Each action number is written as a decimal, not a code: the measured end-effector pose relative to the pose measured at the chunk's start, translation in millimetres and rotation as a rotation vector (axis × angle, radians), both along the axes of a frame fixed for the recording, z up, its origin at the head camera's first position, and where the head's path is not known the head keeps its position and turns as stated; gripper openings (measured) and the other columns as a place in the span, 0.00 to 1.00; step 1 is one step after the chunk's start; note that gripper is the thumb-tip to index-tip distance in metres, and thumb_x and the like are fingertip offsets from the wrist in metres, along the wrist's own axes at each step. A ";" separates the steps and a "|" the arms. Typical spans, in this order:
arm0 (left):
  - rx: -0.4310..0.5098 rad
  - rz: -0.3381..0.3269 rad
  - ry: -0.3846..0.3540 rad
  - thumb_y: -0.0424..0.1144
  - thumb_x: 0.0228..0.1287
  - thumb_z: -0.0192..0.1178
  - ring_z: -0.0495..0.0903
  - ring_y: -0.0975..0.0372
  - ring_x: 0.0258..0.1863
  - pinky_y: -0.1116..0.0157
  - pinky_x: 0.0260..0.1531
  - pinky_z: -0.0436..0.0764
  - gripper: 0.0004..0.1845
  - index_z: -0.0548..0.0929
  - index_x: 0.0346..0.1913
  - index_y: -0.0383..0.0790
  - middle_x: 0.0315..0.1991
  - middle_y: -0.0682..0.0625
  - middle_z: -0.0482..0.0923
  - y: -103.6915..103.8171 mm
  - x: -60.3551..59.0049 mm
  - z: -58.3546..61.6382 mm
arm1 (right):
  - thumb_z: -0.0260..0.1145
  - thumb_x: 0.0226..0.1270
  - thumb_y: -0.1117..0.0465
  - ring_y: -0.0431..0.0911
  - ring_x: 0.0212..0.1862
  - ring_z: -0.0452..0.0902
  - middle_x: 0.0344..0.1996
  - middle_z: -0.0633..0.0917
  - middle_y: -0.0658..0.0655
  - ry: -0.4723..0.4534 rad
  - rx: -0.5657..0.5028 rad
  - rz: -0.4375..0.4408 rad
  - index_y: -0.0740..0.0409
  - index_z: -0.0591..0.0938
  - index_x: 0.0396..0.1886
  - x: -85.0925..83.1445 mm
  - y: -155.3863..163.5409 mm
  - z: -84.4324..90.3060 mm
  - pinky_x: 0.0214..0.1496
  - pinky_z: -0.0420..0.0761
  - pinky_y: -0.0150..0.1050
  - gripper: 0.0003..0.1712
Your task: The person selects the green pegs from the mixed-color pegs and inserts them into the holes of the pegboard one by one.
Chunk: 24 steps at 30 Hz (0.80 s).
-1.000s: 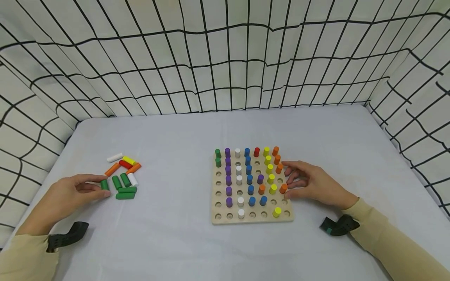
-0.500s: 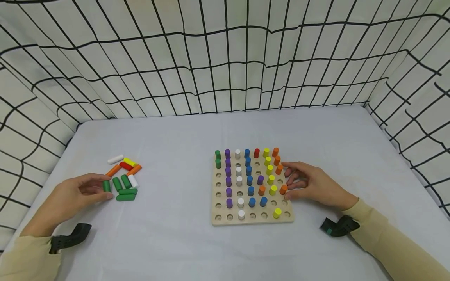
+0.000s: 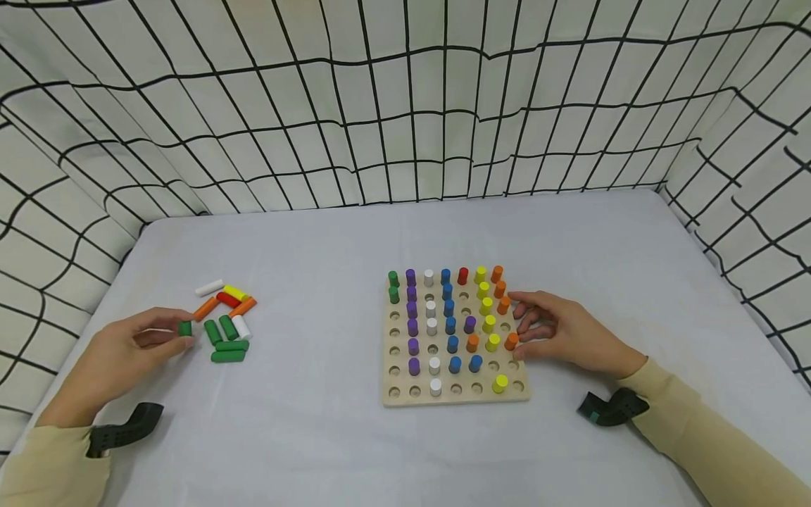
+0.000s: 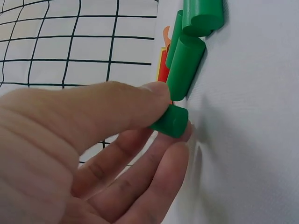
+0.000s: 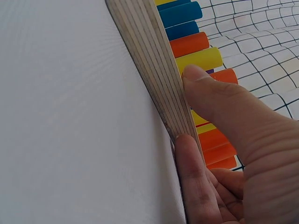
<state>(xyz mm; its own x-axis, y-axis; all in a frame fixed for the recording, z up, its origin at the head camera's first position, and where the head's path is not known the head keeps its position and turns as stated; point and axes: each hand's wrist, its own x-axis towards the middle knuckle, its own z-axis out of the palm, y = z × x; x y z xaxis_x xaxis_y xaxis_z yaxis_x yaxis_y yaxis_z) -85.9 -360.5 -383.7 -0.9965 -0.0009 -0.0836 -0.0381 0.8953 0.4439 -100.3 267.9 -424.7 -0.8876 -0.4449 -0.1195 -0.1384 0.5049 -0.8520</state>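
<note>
Head view: forward, down over the desk [image 3: 304, 436]
Close wrist views share with it green peg [image 3: 185, 329] (left), pegboard [image 3: 403, 359] (right).

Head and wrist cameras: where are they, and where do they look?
Head: on the head, looking forward and down at the pegboard; left hand, right hand, sleeves show.
Left wrist: on that wrist, facing the pinched green peg; left hand shows.
Right wrist: on that wrist, facing the pegboard's edge; right hand shows.
Head and left wrist both show that green peg.
</note>
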 end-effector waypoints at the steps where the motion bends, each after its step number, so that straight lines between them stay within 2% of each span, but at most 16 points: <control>1: 0.007 0.008 0.007 0.47 0.67 0.71 0.66 0.96 0.35 0.83 0.28 0.74 0.23 0.82 0.61 0.42 0.56 0.33 0.83 -0.3 0.3 0.8 | 0.83 0.55 0.54 0.36 0.48 0.84 0.54 0.78 0.56 0.001 0.001 -0.001 0.61 0.66 0.77 0.0 0.1 -0.3 0.54 0.87 0.25 0.53; 4: 0.031 0.015 0.026 0.47 0.68 0.71 0.66 0.97 0.36 0.86 0.29 0.72 0.24 0.82 0.62 0.42 0.59 0.34 0.82 -0.2 0.8 3.0 | 0.83 0.55 0.53 0.37 0.48 0.84 0.54 0.79 0.57 0.010 -0.004 0.004 0.61 0.66 0.77 0.0 0.0 -0.9 0.54 0.87 0.25 0.53; 10: 0.072 0.033 0.038 0.51 0.68 0.69 0.68 0.96 0.37 0.86 0.30 0.73 0.26 0.80 0.64 0.42 0.59 0.36 0.81 6.6 4.7 3.4 | 0.83 0.56 0.52 0.37 0.49 0.84 0.53 0.78 0.57 0.003 -0.002 0.008 0.61 0.67 0.76 0.3 2.3 -0.4 0.54 0.87 0.26 0.53; 13: 0.099 0.042 0.062 0.51 0.68 0.70 0.70 0.95 0.37 0.87 0.31 0.74 0.26 0.81 0.64 0.42 0.57 0.48 0.81 11.6 7.6 3.6 | 0.83 0.56 0.52 0.37 0.49 0.84 0.53 0.78 0.56 -0.005 0.001 0.008 0.60 0.67 0.76 0.6 4.5 0.2 0.54 0.87 0.25 0.52; 17: 0.108 0.035 0.118 0.48 0.68 0.70 0.70 0.96 0.38 0.89 0.33 0.75 0.24 0.81 0.62 0.42 0.52 0.67 0.74 15.2 9.1 7.7 | 0.82 0.56 0.52 0.37 0.50 0.84 0.54 0.79 0.56 0.003 -0.006 0.018 0.60 0.67 0.77 -0.5 3.8 0.4 0.54 0.87 0.26 0.52; 24: 0.091 -0.024 0.143 0.47 0.68 0.71 0.70 0.95 0.39 0.89 0.35 0.75 0.23 0.82 0.61 0.43 0.48 0.73 0.73 20.6 5.0 21.3 | 0.83 0.54 0.53 0.38 0.49 0.84 0.54 0.79 0.56 0.010 -0.020 0.009 0.61 0.67 0.77 -0.6 0.1 -2.1 0.54 0.87 0.26 0.53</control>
<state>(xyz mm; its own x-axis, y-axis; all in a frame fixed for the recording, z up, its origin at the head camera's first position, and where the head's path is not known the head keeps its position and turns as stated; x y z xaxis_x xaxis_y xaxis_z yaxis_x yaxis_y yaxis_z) -80.9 -339.9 -362.5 -0.9979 0.0237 0.0601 0.0517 0.8510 0.5227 -100.9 268.0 -426.8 -0.8845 -0.4554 -0.1015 -0.1516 0.4863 -0.8605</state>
